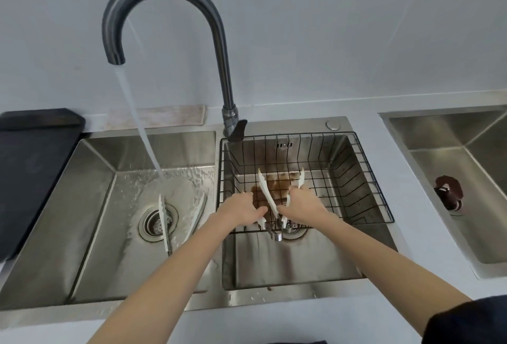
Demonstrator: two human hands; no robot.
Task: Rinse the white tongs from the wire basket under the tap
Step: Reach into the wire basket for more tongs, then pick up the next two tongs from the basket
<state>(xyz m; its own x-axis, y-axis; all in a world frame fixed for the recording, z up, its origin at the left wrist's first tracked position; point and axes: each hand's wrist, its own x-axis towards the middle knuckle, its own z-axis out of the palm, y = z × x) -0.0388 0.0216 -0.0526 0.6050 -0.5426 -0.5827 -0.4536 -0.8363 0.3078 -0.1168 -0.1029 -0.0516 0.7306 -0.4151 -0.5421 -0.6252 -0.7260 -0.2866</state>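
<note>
Now both hands meet over the wire basket [356, 179]: right hand [300, 206] grips the white tongs [267, 192], left hand [241, 210] pinches them

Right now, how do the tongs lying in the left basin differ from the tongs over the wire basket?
The left-basin tongs lie untouched on the basin floor by the drain; the basket tongs are gripped by the right hand, with the left hand at them. The left-basin tongs sit beside the tap stream; the basket tongs are away from it, above the wire basket. Both are white with arms spread.
</note>
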